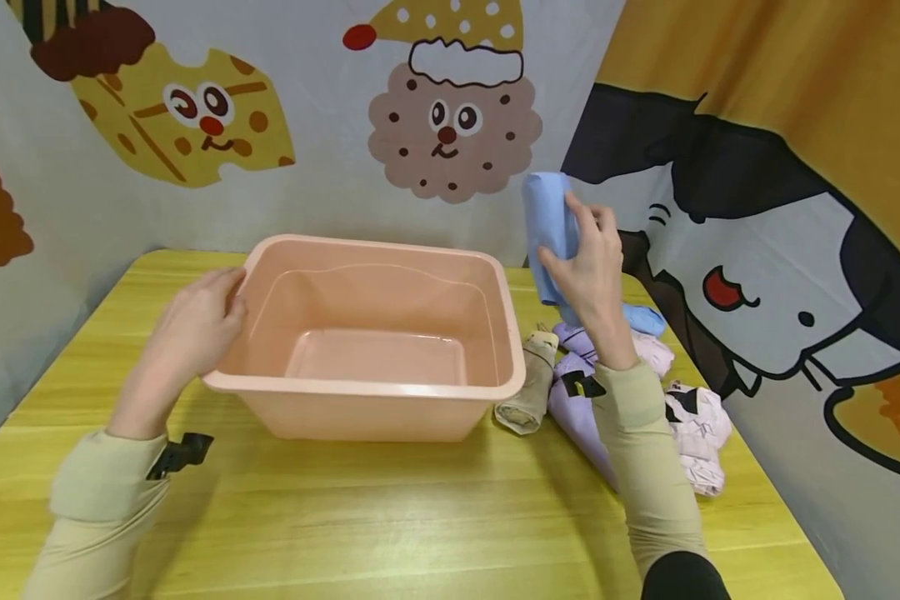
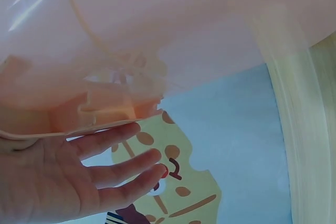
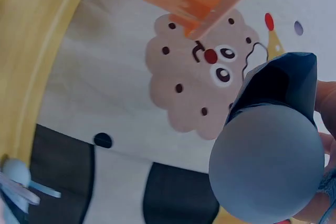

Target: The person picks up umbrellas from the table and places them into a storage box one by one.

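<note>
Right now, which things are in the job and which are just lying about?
In the job:
- tub, left hand at its rim
- blue roll, in the right hand's fingers

Lying about (not held; may yet be wanted):
- tan roll
- purple bundle
- pink bundle
- small blue bundle

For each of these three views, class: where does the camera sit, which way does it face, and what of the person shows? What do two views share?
Head: worn on the head, facing forward and down at the peach tub; left hand, right hand and sleeves show.
Left wrist: faces along the left palm toward the tub and the upside-down cheese drawing; palm and fingers show.
Right wrist: faces past the blue roll toward the cookie drawing; only parts of the right hand show.
Shared: head and right wrist both show roll and cookie.
</note>
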`<state>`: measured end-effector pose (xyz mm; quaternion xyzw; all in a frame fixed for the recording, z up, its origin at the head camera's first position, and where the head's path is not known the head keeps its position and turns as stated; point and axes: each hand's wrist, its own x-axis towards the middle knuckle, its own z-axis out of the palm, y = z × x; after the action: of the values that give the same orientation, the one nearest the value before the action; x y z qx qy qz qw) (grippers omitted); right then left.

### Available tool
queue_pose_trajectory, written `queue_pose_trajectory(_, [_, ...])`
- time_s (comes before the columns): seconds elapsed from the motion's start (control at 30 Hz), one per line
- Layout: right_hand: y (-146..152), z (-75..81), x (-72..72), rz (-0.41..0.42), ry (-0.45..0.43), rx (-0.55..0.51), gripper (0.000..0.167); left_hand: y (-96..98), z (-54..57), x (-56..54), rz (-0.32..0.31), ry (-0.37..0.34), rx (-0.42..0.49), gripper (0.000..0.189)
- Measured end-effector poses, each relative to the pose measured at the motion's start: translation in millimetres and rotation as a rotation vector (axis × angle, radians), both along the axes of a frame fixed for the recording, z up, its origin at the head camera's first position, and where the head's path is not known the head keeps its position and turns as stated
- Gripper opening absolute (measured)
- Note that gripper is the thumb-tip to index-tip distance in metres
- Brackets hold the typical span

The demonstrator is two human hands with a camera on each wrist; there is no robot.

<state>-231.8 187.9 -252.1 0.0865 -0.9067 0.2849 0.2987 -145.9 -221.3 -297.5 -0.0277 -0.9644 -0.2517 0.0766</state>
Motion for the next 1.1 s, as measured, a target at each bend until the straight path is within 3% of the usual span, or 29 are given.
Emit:
queue_pose_trajectory(0.2, [-13.0,19.3,-1.3,0.121,-0.008,0.069,0.065,1.5,-0.3,0.3,0.005,0.013,0.004,0.050])
queue_pose_trajectory(0.43, [-35.4,36.6,-4.8,0.294,0.061,0.217,0.063,3.3,0.5,1.0,0.016,0.008,-0.002,0.050])
queue_pose_trajectory(0.63, [-61.3,48.5,-11.4,0.447,0.027,0.374,0.061,5.1,1.1,1.3,0.028,-0.008,-0.008,0.051])
queue_pose_trajectory(0.87, [-90.3,53.6,-20.6,0.647,0.026,0.627,0.058,6.4,1.1,0.7,0.035,-0.005,-0.004,0.051])
queue_pose_trajectory(1.1, [-118.1,47.7,-27.1,0.777,0.012,0.850,0.055,6.4,0.4,1.7,0.025,0.018,-0.010,0.049])
